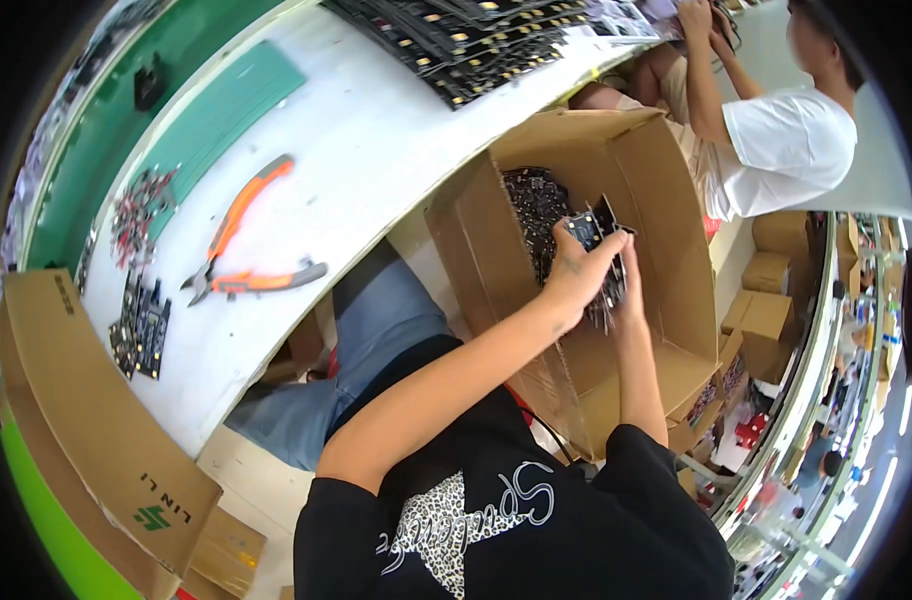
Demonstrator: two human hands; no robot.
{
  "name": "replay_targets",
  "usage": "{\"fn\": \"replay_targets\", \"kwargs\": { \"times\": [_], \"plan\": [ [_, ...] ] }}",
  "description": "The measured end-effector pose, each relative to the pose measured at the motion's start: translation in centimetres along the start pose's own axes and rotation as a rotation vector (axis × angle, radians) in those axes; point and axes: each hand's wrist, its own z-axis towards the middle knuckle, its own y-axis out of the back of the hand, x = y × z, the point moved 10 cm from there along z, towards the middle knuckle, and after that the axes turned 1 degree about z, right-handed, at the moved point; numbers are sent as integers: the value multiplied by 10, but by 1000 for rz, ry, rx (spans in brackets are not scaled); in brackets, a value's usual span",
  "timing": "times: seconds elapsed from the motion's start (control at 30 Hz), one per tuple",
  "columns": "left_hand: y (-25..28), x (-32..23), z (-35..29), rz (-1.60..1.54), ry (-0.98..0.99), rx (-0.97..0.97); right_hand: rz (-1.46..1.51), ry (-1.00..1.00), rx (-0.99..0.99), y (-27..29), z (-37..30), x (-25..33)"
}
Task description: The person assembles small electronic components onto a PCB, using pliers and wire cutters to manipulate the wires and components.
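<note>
Both hands down inside the open cardboard box (666,200), the landmark for everything here. Left hand (574,275) over the middle of the box, fingers closed around a small dark circuit board (584,232) with a blue patch, lifted clear of the pile. Right hand (624,290) just beside it, mostly hidden behind the left (grip impossible to tell), pressed against more dark boards at the same spot. Heap of small dark boards (532,200) along the far-left inner wall of the box, some touching the cardboard. Left of the box, a white table (376,130), its edge touching the box's left flap. Further left on that table, well apart from the box, orange-handled cutters (246,245), jaws pointing away from the box. Beyond those, a small stack of black boards (141,325) and a scatter of tiny metal parts (141,210). Above the box, rows of black panels (476,40) on the table's far end. Right of and above the box, another person in a white shirt (791,140), hands raised, well apart from the box.
</note>
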Motion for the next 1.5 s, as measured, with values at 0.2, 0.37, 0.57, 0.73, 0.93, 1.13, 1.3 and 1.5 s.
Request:
{"fn": "replay_targets", "kwargs": {
  "times": [0.2,0.37,0.57,0.73,0.93,1.13,1.3,1.5],
  "plan": [
    [2,25,72,162,9,42,349,-39,15,9,64,-52],
    [-1,-23,46,326,25,238,214,-139,97,21,104,-54],
    [35,-115,-56,122,-48,439,-340,-238,-157,104,106,-84],
    [145,-145,-140,60,-225,240,-707,85,-102,54,76,-13],
    [217,-162,-227,194,-438,-97,-1012,873,-137,-91,-25,129],
    [256,-214,-306,442,-864,-632,-960,1400,699,-326,-209,126],
    [278,-234,-348,631,-1078,-1008,-958,1547,1401,-475,-287,30],
    [283,-234,-350,681,-1041,-1048,-882,1741,1623,-569,-330,-40]
  ]
}}
